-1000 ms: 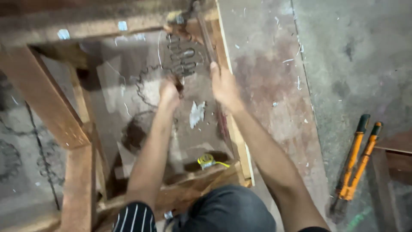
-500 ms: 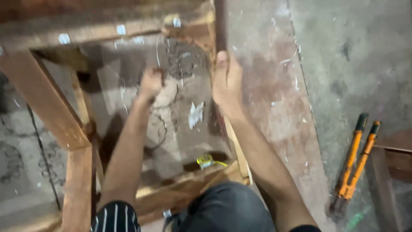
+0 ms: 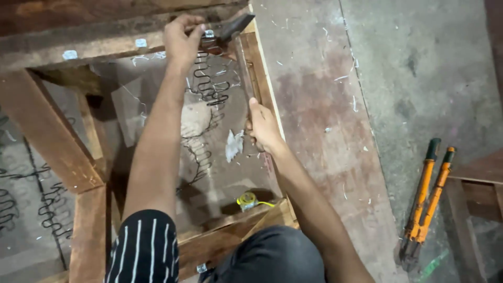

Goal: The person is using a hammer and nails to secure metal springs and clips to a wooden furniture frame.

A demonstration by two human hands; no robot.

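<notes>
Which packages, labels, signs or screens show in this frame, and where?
None in view. Closest candidates are plain:
Small pale metal clips on the wooden frame's far rail, no markings visible.
Yellow tape measure on the floor inside the frame, near rail; any label too small to tell.

A bare concrete floor (image 3: 419, 78) carries everything here, grey and stained with a reddish patch, scattered with small pale scraps and flecks. A wooden frame (image 3: 47, 136) stands on it, its beams enclosing open bays through which the floor shows. Inside the near bay lie a yellow tape measure (image 3: 247, 199) and a crumpled white scrap (image 3: 234, 145). Well apart, to the right, orange-handled bolt cutters (image 3: 425, 202) lie flat (handles pointing away), beside another piece of timber (image 3: 479, 175)
</notes>
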